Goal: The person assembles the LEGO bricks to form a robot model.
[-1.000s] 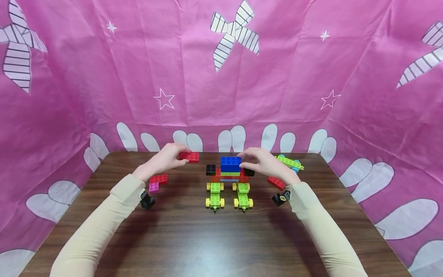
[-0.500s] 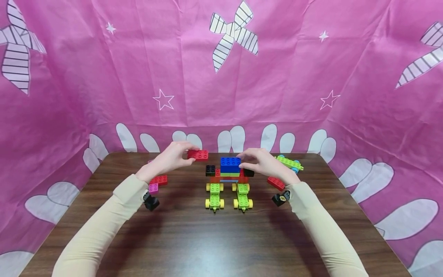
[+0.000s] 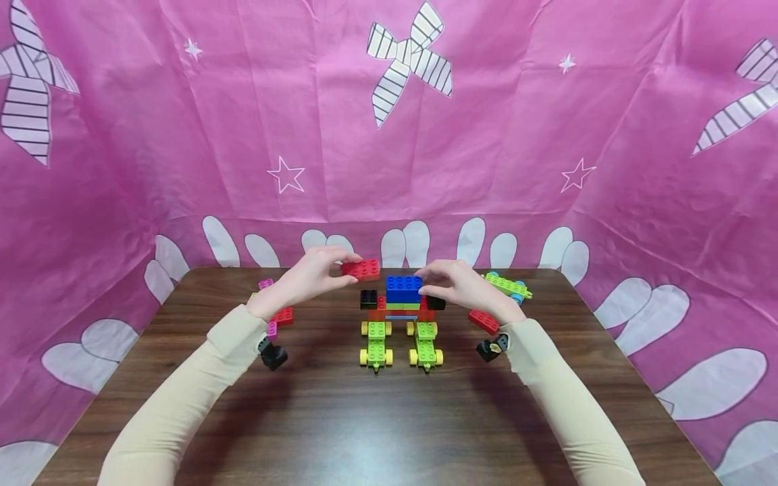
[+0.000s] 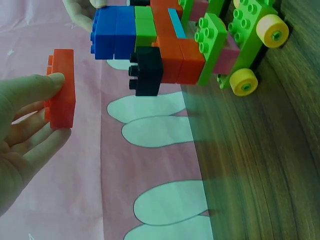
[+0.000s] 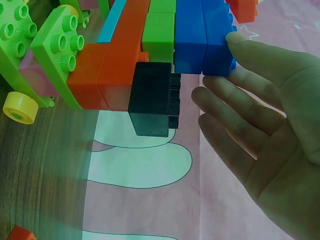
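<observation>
My left hand (image 3: 308, 275) pinches a red toy brick (image 3: 365, 270) between thumb and fingers, raised above the table and left of a brick build. In the left wrist view this brick (image 4: 63, 95) is apart from the build. The build has two blue bricks (image 3: 404, 295) stacked on top, then a green layer, red bricks (image 4: 167, 62) and a black brick (image 3: 368, 299) on either side. Below are lime wheeled bases (image 3: 377, 347) with yellow wheels. My right hand (image 3: 463, 283) grips the upper blue brick's right end, thumb in front; its other fingers (image 5: 227, 137) extend loosely.
Left on the wooden table (image 3: 389, 432) lie another red brick (image 3: 283, 316) and pink bricks (image 3: 265, 284), partly behind my left arm. A red brick (image 3: 483, 320) lies by my right wrist. A lime wheeled base (image 3: 507, 285) with blue wheels is at the back right. Pink cloth (image 3: 340, 155) surrounds the table.
My left hand has carried the red brick to the right and slightly up, closer to the blue bricks. The right hand and the build have stayed in place.
</observation>
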`<action>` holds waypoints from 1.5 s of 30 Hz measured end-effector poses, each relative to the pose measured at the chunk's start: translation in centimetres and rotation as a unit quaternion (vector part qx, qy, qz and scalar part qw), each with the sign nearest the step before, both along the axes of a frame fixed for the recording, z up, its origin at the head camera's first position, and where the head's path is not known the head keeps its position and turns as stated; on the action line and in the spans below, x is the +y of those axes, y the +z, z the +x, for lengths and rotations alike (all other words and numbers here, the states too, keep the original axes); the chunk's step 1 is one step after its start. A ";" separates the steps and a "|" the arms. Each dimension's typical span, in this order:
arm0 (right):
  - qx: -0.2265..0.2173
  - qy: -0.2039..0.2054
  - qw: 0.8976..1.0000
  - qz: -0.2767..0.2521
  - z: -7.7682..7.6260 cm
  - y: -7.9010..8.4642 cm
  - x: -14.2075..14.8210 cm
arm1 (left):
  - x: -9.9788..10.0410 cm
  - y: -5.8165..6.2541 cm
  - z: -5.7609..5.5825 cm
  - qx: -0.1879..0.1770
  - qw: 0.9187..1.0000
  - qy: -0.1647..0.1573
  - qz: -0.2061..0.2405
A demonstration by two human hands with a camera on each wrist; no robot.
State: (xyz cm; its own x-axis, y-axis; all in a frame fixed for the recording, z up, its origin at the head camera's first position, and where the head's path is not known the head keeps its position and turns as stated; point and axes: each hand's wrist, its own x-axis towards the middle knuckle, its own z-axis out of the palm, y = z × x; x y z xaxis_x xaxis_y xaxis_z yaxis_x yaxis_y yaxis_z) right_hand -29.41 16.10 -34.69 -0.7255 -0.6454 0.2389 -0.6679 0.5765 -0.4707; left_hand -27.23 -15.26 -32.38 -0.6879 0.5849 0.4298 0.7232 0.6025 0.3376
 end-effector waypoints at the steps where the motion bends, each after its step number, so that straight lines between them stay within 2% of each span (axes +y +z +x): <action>1: 0.000 -0.001 1.000 0.001 0.0 0.0 0.0 | 0.2 0.0 0.0 -0.005 1.000 0.001 0.000; 6: 0.003 -0.001 1.000 0.002 0.0 0.0 0.1 | 1.1 0.1 -0.1 -0.028 1.000 -0.001 -0.004; 13: 0.001 0.002 1.000 -0.004 -0.1 0.0 0.0 | 2.1 0.1 -0.3 -0.015 1.000 -0.010 -0.011; 23: -0.002 0.000 1.000 -0.001 -0.3 -0.1 -0.1 | 2.8 0.0 -0.4 -0.039 0.999 -0.008 -0.005; 29: -0.004 -0.003 1.000 -0.002 -0.2 0.0 -0.1 | 3.0 -0.3 -0.7 -0.031 0.999 -0.004 -0.017; 34: -0.005 -0.004 1.000 -0.003 -0.1 0.0 -0.1 | 3.2 -0.3 -0.8 -0.028 0.999 -0.010 -0.021; 45: -0.007 -0.001 1.000 -0.008 -0.1 -0.3 0.1 | 3.6 -0.4 -0.8 -0.048 0.998 -0.024 -0.009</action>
State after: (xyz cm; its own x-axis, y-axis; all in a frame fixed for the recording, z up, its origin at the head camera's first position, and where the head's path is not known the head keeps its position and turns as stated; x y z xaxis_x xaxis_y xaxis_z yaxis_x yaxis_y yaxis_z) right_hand -29.56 16.21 -34.98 -0.7305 -0.6395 0.2394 -0.6598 0.5708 -0.4887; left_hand -28.06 -11.65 -32.78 -0.6960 0.6260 0.3516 0.7165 0.5739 0.3965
